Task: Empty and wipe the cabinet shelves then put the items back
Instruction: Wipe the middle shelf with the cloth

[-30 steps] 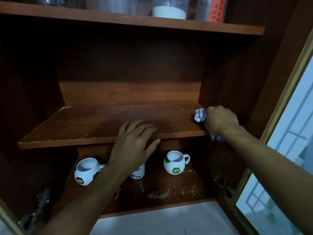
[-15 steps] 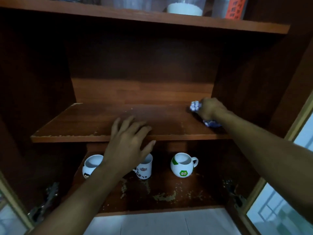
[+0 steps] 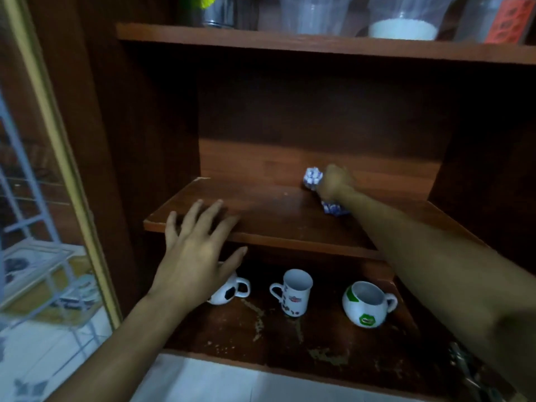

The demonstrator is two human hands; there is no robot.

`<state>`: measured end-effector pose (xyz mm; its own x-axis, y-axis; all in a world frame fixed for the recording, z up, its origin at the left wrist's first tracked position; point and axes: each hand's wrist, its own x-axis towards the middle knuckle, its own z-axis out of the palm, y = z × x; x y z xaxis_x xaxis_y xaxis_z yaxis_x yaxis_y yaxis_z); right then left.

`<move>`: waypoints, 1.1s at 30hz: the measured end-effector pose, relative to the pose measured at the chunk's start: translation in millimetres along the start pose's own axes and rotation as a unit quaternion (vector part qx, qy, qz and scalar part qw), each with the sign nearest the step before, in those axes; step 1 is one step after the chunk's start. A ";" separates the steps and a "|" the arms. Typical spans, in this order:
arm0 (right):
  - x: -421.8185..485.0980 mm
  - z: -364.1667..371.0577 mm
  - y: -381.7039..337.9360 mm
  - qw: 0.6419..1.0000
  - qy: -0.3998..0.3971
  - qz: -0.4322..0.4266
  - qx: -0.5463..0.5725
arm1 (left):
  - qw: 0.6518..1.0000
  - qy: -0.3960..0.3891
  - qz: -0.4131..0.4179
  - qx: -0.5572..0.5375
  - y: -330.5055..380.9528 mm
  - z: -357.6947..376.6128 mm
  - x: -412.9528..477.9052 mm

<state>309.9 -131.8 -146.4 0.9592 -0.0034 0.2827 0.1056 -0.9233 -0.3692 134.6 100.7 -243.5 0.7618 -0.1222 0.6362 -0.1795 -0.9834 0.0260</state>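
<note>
Both hands are at the brown wooden middle shelf: the right hand grips a crumpled blue-and-white cloth far back, the board's length running leftward from it, while the left hand rests flat, fingers spread, on the front edge.

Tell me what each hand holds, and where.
Right hand grips the crumpled cloth round its middle. Left hand holds nothing, lying flat on the shelf edge.

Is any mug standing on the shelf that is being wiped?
No: all three mugs stand on the bottom shelf, below the middle shelf that the cloth touches.
</note>
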 end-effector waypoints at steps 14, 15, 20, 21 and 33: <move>9.9 28.5 -111.6 0.964 -0.087 -0.224 0.111 | 0.999 -0.009 -0.042 0.020 -21.9 2.8 -36.2; 17.6 36.6 -111.8 0.973 -0.085 -0.202 0.079 | 0.999 -0.013 -0.046 0.022 -20.5 3.9 -38.9; 0.0 69.4 -139.9 0.959 -0.119 -0.244 0.081 | 0.999 -0.017 -0.041 0.030 -16.9 4.3 -46.5; -10.2 71.6 -149.2 0.944 -0.138 -0.278 0.112 | 0.999 -0.018 -0.041 0.029 -16.6 4.2 -47.9; -80.7 23.3 -110.8 0.866 -0.258 -0.397 0.160 | 0.999 -0.013 -0.022 0.026 -7.8 11.2 -59.4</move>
<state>227.0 -20.3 -149.0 0.5313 0.8323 0.1580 0.7743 -0.4013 -0.4893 97.7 114.0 -290.0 0.7848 -0.0816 0.6144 -0.1139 -0.9934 0.0134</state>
